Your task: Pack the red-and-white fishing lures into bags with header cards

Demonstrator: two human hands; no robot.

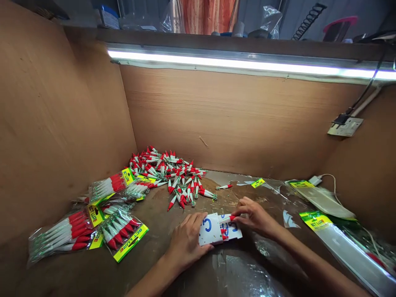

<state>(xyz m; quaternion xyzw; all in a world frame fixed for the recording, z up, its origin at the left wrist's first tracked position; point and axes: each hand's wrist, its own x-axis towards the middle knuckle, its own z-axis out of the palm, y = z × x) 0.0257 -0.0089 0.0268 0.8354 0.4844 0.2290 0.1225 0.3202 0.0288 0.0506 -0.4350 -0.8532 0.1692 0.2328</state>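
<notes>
My left hand (187, 237) grips a small white card box (208, 231) with blue markings, low in the middle of the table. An open flap or sleeve sticks out on its right side, and a few red-and-white fishing lures lie in it. The fingers of my right hand (252, 214) pinch the red end of one fishing lure (227, 219) at that opening. Behind my hands spreads a big pile of loose red-and-white lures (163, 169). One single lure (224, 187) lies apart, just beyond my right hand.
Filled lure packets (64, 231) with yellow labels are heaped at the left. At the right are clear plastic bags (346, 243) with yellow headers, beside a pale device (324, 200) and its cable. A yellow label (258, 182) lies at the back. Wooden walls (216, 119) enclose the table.
</notes>
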